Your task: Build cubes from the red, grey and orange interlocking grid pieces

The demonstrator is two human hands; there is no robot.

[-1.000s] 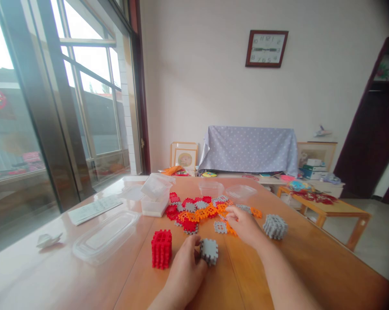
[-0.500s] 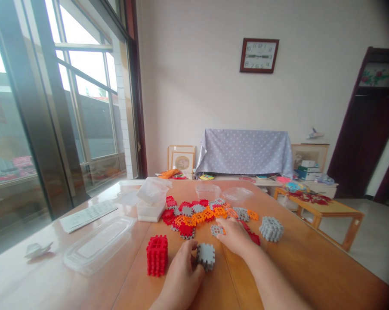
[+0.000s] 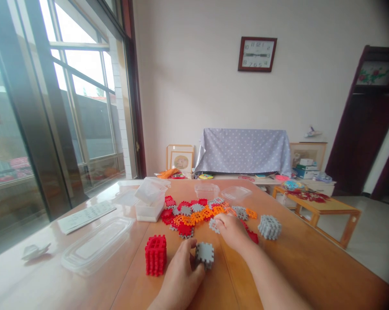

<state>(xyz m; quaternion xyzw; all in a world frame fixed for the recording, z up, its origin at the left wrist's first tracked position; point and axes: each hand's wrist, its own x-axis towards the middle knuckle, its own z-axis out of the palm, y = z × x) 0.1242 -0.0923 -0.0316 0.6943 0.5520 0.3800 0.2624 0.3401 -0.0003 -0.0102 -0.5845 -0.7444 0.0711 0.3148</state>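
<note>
My left hand (image 3: pixel 180 275) rests on the wooden table (image 3: pixel 294 267) with its fingers closed round a partly built grey cube (image 3: pixel 204 255). My right hand (image 3: pixel 230 230) reaches into the pile of flat red, orange and grey interlocking tiles (image 3: pixel 197 212) and pinches a grey tile (image 3: pixel 214 225) at the pile's near edge. A finished red cube (image 3: pixel 155 255) stands to the left of my left hand. A finished grey cube (image 3: pixel 270 227) stands to the right of my right hand.
A clear plastic lid (image 3: pixel 97 244) and a printed sheet (image 3: pixel 86 212) lie at the left. An open white box (image 3: pixel 149 199) and two clear tubs (image 3: pixel 206 190) stand behind the pile. A low wooden side table (image 3: pixel 323 207) is beyond the right edge.
My right hand drew back from the far part of the pile toward its near edge and closed on a grey tile. The left hand kept hold of the grey cube. The camera shifted slightly.
</note>
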